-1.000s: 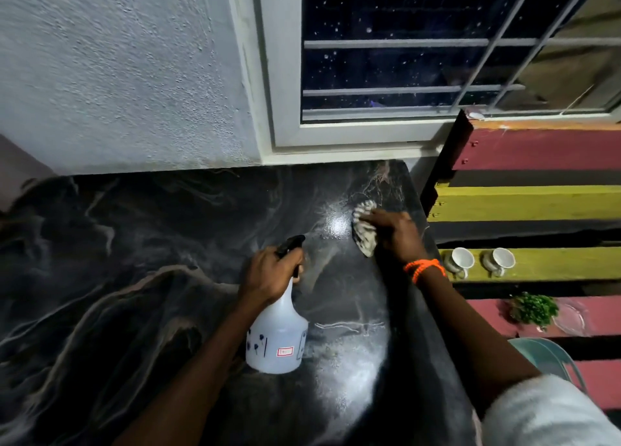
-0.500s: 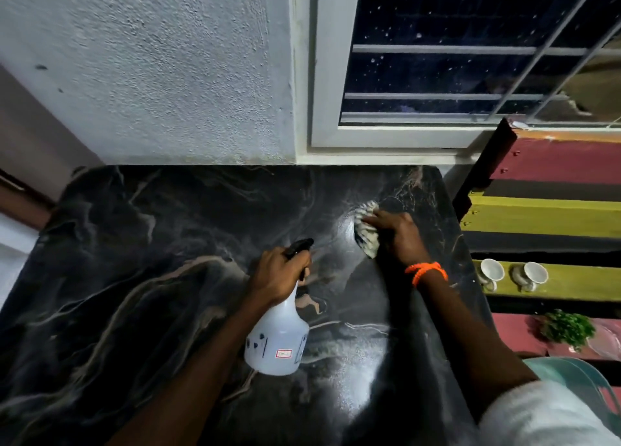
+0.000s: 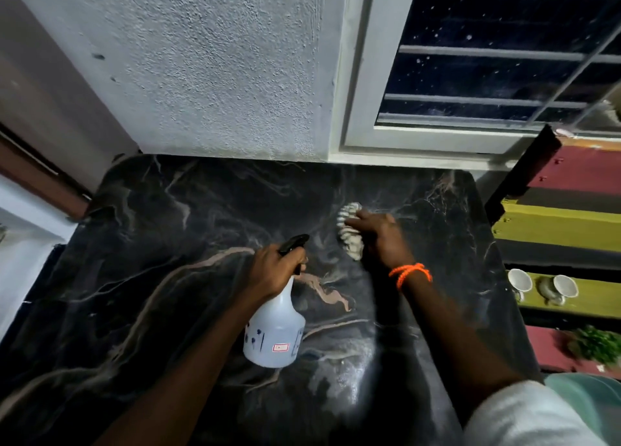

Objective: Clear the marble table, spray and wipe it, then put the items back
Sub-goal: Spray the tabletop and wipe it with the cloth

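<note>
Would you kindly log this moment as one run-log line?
phase: wiping | left hand: grips spray bottle | right hand: presses cloth on marble table | cups: off table

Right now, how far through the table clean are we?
Cleared: the marble table carries nothing but the spray bottle, and two cups and a green plant sit on the painted bench beside it. In hand: left hand grips the bottle, right hand wipes with a cloth near the far right corner. Left: wiping the rest, putting items back.
</note>
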